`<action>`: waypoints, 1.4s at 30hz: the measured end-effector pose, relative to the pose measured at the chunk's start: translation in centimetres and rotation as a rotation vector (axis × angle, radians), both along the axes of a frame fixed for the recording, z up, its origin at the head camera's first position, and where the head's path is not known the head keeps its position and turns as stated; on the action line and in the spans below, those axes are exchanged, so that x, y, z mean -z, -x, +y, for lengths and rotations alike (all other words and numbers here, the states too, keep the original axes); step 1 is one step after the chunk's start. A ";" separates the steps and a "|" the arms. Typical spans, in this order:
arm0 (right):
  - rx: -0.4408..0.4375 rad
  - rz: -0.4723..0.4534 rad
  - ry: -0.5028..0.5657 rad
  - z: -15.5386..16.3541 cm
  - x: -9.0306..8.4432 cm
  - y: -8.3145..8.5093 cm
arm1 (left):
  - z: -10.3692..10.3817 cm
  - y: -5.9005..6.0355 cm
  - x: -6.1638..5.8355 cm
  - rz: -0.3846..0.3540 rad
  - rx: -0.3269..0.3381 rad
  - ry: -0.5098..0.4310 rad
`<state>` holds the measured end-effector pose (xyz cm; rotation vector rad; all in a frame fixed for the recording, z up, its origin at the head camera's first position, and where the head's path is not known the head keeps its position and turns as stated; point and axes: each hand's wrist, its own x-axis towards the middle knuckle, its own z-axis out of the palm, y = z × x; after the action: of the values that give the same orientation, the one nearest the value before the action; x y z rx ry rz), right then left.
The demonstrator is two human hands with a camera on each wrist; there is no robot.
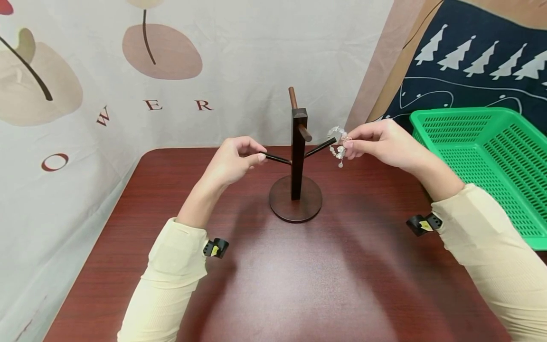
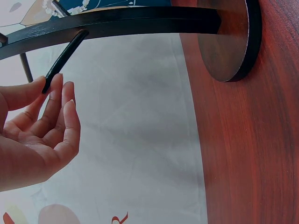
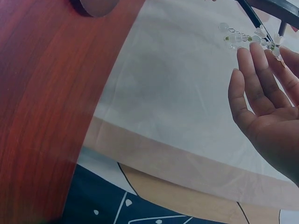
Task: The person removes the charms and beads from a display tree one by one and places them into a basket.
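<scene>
Right hand (image 1: 380, 142) fingers are pinched on a clear beaded bracelet (image 1: 337, 142), which is held at the tip of the right-hand peg of the dark wooden stand (image 1: 297, 161). On the stand's other side, the tip of the left-hand peg (image 1: 275, 158) is pinched between the thumb and curled fingers of the left hand (image 1: 235, 159). The stand is set on a reddish-brown table (image 1: 299, 285), and a green perforated basket (image 1: 491, 156) is placed well to the right of the stand.

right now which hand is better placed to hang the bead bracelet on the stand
Right. The right hand already pinches the bead bracelet at the right peg's tip; the left hand only steadies the opposite peg.
</scene>
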<state>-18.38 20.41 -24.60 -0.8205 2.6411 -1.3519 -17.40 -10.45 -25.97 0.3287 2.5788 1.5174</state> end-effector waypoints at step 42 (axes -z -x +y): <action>0.249 -0.108 0.113 7.5 -2.0 1.6 | 0.0 0.0 0.1 -0.002 0.000 0.005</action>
<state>-20.00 27.92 -22.60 -0.4231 2.6724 -1.5658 -17.43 -10.50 -26.03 0.3266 2.5809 1.5103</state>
